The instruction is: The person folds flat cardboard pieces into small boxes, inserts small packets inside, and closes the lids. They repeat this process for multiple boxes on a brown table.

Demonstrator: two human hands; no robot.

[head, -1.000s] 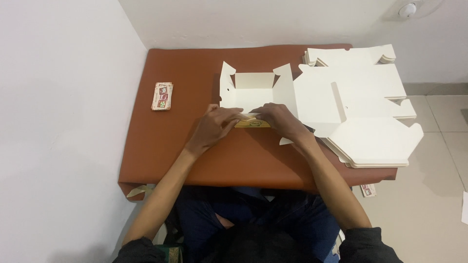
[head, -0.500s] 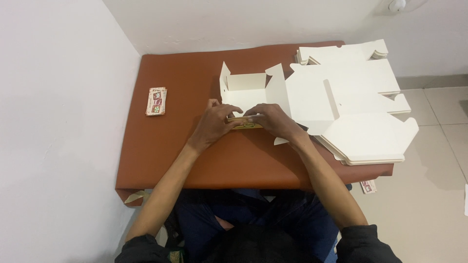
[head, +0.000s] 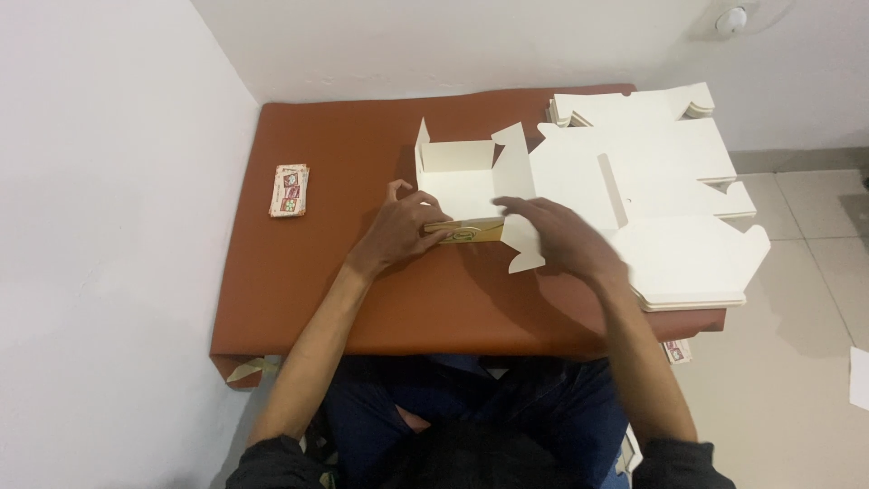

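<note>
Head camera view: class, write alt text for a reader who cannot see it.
A person's left hand and right hand fold a white cardboard box on a brown table, the left hand pressing its near wall. A stack of flat white box blanks lies to the right, and a small printed packet to the left.

I see a flat table covered in a reddish-brown leather-like sheet [head: 335,299], pushed into a corner of plain white walls [head: 100,226]; near its left edge lies a small rectangular card packet with coloured pictures on its face [head: 290,190], well apart from everything else; at the table's near left corner a pale strip of tape or ribbon [head: 249,369] hangs down; to the right I make out a floor of light grey tiles [head: 806,362], with a white scrap of paper [head: 859,378] at the frame's edge; high on the far wall sits a small round white fitting [head: 732,18].
</note>
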